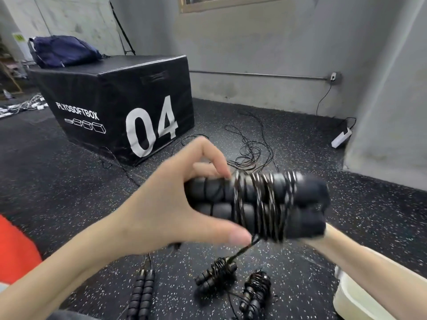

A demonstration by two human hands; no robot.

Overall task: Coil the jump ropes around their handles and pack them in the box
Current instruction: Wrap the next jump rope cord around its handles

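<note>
I hold a pair of black foam jump rope handles [254,199] side by side in the air, with speckled rope wound round their middle. My left hand [166,204] spans their left end, index finger on top and thumb underneath, pinching the rope where it leaves the coil. My right hand [332,232] is almost hidden behind the blurred right end, which it grips; only the wrist and forearm show. Two coiled ropes [217,277] [254,289] lie on the floor below. Another pair of handles [142,294] lies unwound at the lower left. The pale box [360,299] sits at the bottom right.
A black plyo box marked 04 [115,100] stands ahead on the left with a blue backpack [62,50] on top. Loose rope [249,148] tangles on the speckled floor beyond my hands. A white power strip [342,137] lies by the grey wall. Something orange [16,250] is at the left edge.
</note>
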